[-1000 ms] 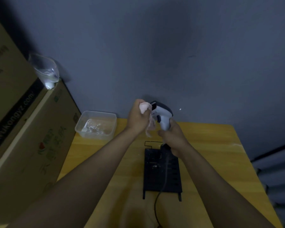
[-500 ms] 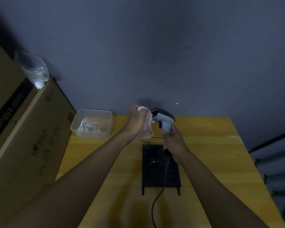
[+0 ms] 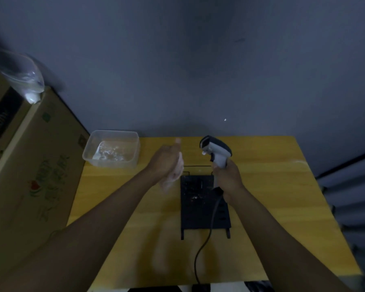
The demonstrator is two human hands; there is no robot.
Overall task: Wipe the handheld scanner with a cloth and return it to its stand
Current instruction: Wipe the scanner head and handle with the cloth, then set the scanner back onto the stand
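My right hand (image 3: 228, 180) grips the handle of the white and black handheld scanner (image 3: 216, 149), held upright above the far end of the black stand (image 3: 202, 207). The scanner's black cable (image 3: 204, 243) runs down over the stand toward the table's near edge. My left hand (image 3: 164, 161) is closed on a pale pink cloth (image 3: 174, 175), which hangs from the fist. The cloth is apart from the scanner, a short gap to its left.
The stand lies on a yellow wooden table (image 3: 272, 197) against a grey wall. A clear plastic tub (image 3: 112, 151) sits at the table's far left corner. Large cardboard boxes (image 3: 36, 165) stand to the left, with a clear plastic bag (image 3: 23, 79) on top.
My left hand has drawn the cloth off the scanner's head and moved left and down. The scanner has stayed in my right hand, now with a gap between it and the cloth.
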